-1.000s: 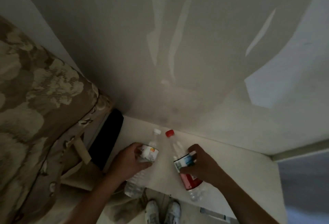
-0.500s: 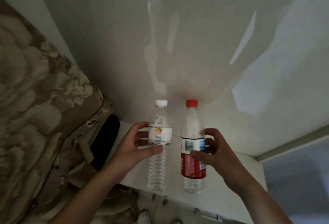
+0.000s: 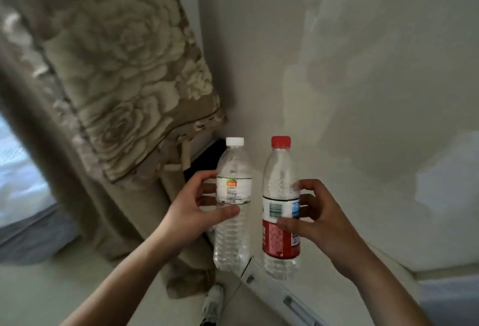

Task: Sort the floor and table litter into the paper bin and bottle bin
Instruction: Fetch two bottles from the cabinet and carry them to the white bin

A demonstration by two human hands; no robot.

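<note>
Two empty plastic bottles are held upright side by side in the air. My left hand (image 3: 193, 213) grips the clear bottle with the white cap and white label (image 3: 233, 206) around its middle. The bottle with the red cap and red label (image 3: 281, 211) is gripped at label height by my right hand (image 3: 315, 218). Both bottles hang above the edge of a white table (image 3: 344, 281). No bin is in view.
A brown floral curtain (image 3: 124, 72) hangs at the left, reaching the pale floor (image 3: 64, 294). A plain wall (image 3: 350, 66) fills the right. A dark object (image 3: 207, 160) sits behind the bottles. A shoe (image 3: 213, 302) shows below.
Both bottles have been lifted off the white table and now hang clear of it. The view has swung left, so more curtain and floor show.
</note>
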